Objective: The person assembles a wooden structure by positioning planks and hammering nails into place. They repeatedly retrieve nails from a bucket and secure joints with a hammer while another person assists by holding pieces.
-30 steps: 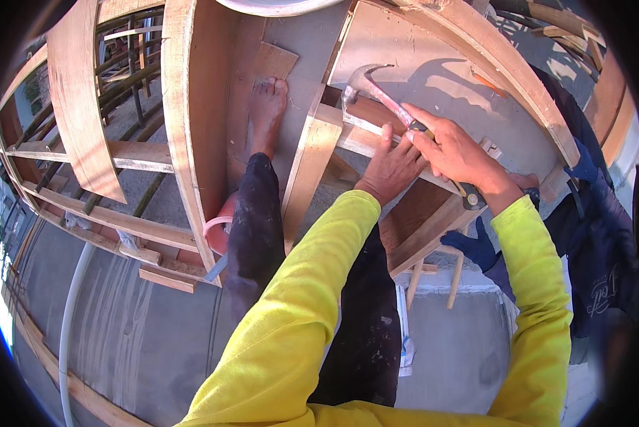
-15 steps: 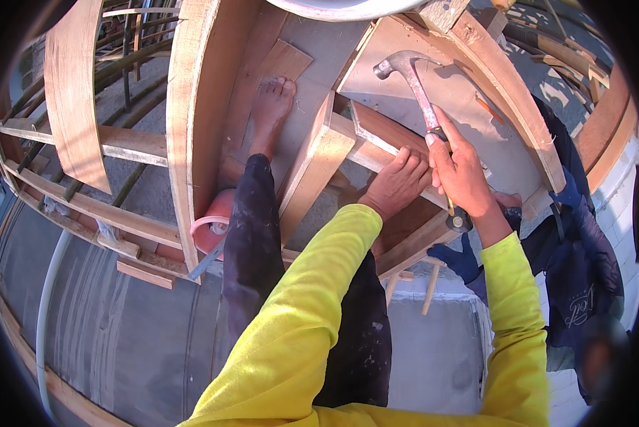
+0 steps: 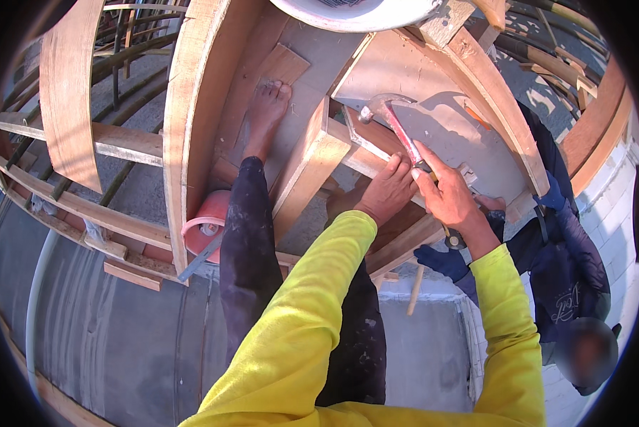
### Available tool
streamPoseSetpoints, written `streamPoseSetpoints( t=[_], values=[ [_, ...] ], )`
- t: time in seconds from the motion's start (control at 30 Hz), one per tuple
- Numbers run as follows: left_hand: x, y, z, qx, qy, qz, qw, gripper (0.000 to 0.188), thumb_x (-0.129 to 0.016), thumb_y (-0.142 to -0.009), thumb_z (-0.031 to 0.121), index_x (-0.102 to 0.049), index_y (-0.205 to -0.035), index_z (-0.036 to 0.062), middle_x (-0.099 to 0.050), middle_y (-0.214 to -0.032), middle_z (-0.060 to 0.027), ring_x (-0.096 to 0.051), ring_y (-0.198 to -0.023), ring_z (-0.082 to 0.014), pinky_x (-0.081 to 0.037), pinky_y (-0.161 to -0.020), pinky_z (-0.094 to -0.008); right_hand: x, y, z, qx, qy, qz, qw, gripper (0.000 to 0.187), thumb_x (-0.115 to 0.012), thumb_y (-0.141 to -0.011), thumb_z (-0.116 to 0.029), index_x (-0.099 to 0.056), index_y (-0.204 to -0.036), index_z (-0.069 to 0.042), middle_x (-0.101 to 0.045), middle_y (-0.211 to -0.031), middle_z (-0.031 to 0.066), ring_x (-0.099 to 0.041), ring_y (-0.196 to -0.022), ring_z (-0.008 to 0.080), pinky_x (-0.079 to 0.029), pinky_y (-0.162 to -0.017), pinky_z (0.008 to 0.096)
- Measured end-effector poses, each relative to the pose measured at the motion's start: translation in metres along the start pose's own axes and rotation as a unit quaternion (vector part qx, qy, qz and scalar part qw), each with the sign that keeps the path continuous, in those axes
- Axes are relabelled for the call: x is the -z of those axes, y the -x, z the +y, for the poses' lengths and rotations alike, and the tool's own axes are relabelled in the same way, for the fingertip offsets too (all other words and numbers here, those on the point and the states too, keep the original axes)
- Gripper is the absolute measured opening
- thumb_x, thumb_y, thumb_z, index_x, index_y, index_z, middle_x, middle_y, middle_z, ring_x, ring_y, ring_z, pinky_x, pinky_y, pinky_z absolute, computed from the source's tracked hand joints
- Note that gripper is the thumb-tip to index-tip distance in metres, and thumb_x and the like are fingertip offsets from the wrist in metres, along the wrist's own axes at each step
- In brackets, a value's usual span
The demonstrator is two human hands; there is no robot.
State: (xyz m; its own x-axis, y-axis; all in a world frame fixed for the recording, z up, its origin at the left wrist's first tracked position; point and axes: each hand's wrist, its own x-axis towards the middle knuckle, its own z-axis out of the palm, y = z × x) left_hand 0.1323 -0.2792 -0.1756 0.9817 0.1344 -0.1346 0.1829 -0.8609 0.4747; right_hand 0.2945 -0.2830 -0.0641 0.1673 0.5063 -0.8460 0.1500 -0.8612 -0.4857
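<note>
My right hand (image 3: pixel 447 201) is closed round the handle of a claw hammer (image 3: pixel 398 129), whose worn red shaft and metal head point up and left. The hammer head lies over a short timber frame piece (image 3: pixel 376 135). Just left of the hammer, my left hand (image 3: pixel 389 186) has its fingers curled over the upper edge of that timber, close to the shaft. Whether a nail sits under those fingers is hidden. A thicker upright timber (image 3: pixel 309 167) joins the frame piece on its left side.
A white basin (image 3: pixel 355 18) with dark small items stands at the top. A red bucket (image 3: pixel 206 217) sits by my leg. My bare foot (image 3: pixel 268 117) rests between boards. Curved timber (image 3: pixel 501 107) borders the right, where another person in blue gloves (image 3: pixel 440 263) works below.
The hammer and my right hand have come down and slightly left, nearer the timber and my left hand. My left hand keeps its hold. The whole view has shifted a little.
</note>
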Motion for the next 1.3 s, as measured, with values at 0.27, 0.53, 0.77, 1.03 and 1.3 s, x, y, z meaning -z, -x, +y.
streamPoseSetpoints(
  t=[0.27, 0.53, 0.77, 1.03, 1.3],
  values=[
    [-0.020, 0.008, 0.008, -0.007, 0.019, 0.015, 1.000, 0.046, -0.053, -0.091, 0.029, -0.058, -0.129, 0.0041, -0.059, -0.122, -0.0111, -0.050, -0.125, -0.0285, -0.029, -0.116, -0.0469, -0.048, -0.006, 0.029, 0.243, 0.067, 0.162, 0.954, 0.059, -0.052, -0.105, -0.016, -0.029, -0.157, -0.001, -0.059, -0.085, 0.0049, -0.053, -0.058, 0.0093, -0.048, -0.054, 0.0263],
    [0.006, -0.005, 0.005, 0.002, -0.046, 0.014, 0.999, 0.042, -0.053, -0.091, 0.029, -0.059, -0.124, 0.0049, -0.059, -0.118, -0.0101, -0.051, -0.124, -0.0278, -0.031, -0.115, -0.0461, -0.029, 0.014, -0.023, 0.015, -0.148, 0.199, 0.969, 0.059, -0.056, -0.101, -0.013, -0.033, -0.153, 0.003, -0.060, -0.099, 0.0220, -0.060, -0.097, 0.0419, -0.046, -0.101, 0.0441],
    [0.000, 0.009, 0.003, 0.007, -0.018, 0.015, 1.000, 0.041, -0.053, -0.092, 0.028, -0.057, -0.124, 0.0039, -0.060, -0.118, -0.0112, -0.052, -0.121, -0.0283, -0.033, -0.113, -0.0433, -0.018, 0.020, -0.016, -0.012, -0.121, 0.091, 0.988, 0.059, -0.054, -0.104, -0.015, -0.032, -0.156, 0.001, -0.060, -0.089, 0.0127, -0.059, -0.062, 0.0172, -0.052, -0.059, 0.0290],
    [0.014, 0.006, 0.011, 0.094, 0.120, 0.069, 0.986, 0.042, -0.063, -0.084, 0.020, -0.056, -0.124, 0.0064, -0.058, -0.121, -0.0132, -0.053, -0.121, -0.0289, -0.037, -0.110, -0.0444, -0.047, 0.068, -0.008, -0.005, -0.302, 0.255, 0.918, 0.055, -0.045, -0.107, -0.013, -0.026, -0.158, -0.001, -0.054, -0.076, 0.0032, -0.050, -0.055, 0.0062, -0.044, -0.049, 0.0213],
    [0.012, 0.054, 0.028, 0.610, 0.624, 0.114, 0.474, 0.044, -0.071, -0.094, 0.023, -0.055, -0.125, -0.0029, -0.062, -0.118, -0.0171, -0.064, -0.107, -0.0265, -0.056, -0.086, -0.0391, -0.109, 0.205, 0.019, -0.198, -0.431, 0.140, 0.869, 0.056, -0.046, -0.106, -0.013, -0.025, -0.158, -0.006, -0.054, -0.075, 0.0038, -0.054, -0.054, 0.0088, -0.047, -0.048, 0.0243]
  ],
)
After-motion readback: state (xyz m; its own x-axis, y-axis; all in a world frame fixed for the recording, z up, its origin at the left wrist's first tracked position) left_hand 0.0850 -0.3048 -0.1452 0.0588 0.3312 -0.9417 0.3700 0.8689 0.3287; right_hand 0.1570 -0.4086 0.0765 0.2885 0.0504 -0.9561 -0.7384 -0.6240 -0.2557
